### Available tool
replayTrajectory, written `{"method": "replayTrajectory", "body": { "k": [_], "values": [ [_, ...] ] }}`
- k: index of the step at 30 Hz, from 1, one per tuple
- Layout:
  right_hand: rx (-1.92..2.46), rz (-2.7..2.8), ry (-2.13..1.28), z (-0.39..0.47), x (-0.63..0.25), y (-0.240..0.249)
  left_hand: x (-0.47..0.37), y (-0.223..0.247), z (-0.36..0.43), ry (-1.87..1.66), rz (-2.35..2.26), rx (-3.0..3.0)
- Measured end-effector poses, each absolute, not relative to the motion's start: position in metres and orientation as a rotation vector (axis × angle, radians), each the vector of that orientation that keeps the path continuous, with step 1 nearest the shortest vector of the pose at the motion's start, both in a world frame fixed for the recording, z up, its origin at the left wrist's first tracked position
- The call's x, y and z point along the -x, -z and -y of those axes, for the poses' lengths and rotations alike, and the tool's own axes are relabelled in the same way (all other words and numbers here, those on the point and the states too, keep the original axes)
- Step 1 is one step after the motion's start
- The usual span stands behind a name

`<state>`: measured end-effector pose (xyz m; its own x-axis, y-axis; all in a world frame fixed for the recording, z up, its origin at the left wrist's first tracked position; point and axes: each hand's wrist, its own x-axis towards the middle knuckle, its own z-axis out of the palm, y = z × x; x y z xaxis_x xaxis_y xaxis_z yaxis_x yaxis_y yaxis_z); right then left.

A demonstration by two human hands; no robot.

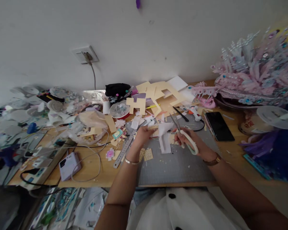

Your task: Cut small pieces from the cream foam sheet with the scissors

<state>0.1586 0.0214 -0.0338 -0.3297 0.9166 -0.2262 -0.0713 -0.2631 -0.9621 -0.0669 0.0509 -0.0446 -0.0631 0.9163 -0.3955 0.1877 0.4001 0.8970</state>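
Note:
My right hand [190, 140] is closed around a pair of scissors [187, 138] with pale handles, its blades pointing up and to the left. My left hand [143, 135] pinches a small beige patterned card piece [154, 130] by its edge. White paper [165, 142] hangs beside that piece, between my hands; whether it is joined to the card I cannot tell. Below my left hand, a patterned beige square [148, 154] lies on the grey cutting mat [177, 171]. A metal ruler [123, 151] lies slantwise to the left of my left wrist.
Cut beige card sheets [158, 91] pile up at the back by a glue gun [195, 113]. To the right are a black phone [219, 126], a lidded drink cup [252, 124] and a pink beaded headdress [249, 80]. A power strip [48, 163] with trailing cables occupies the left.

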Motion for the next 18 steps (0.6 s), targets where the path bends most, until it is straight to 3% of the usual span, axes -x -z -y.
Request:
{"method": "replayTrajectory", "body": {
  "k": [9, 18],
  "values": [
    [1.024, 0.957, -2.318, 0.032, -0.143, 0.051, 0.071, 0.047, -0.042, -0.92, -1.416, -0.861],
    [1.223, 0.907, -2.244, 0.046, -0.13, 0.064, 0.072, 0.062, -0.039, -0.945, -1.316, -0.789]
  ]
}}
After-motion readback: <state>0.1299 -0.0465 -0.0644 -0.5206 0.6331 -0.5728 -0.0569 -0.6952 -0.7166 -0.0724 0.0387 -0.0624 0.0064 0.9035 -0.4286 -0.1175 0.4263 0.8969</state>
